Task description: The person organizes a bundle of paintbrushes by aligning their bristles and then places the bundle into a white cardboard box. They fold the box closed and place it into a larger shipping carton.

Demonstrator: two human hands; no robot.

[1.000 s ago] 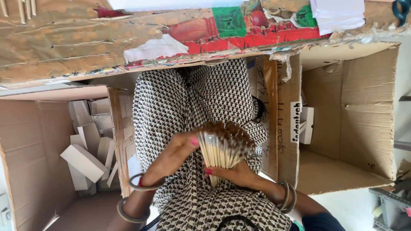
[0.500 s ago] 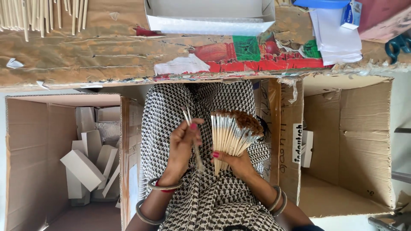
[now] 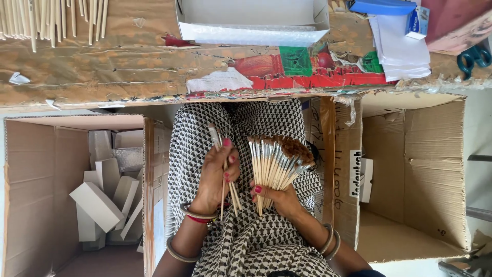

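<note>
Your right hand (image 3: 279,197) is clamped round a fanned bundle of paintbrushes (image 3: 277,161), held upright over your lap. Your left hand (image 3: 215,177) pinches a few separate brushes (image 3: 225,169) just beside it, above the patterned fabric (image 3: 195,138), between two open cardboard boxes (image 3: 410,169)

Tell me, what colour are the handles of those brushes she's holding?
Pale, natural wood, seen in the head view: the brushes in the right hand.

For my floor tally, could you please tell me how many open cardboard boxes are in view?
2: one cardboard box at left holding small white cartons, the other cardboard box at right; more may sit out of frame.
</note>
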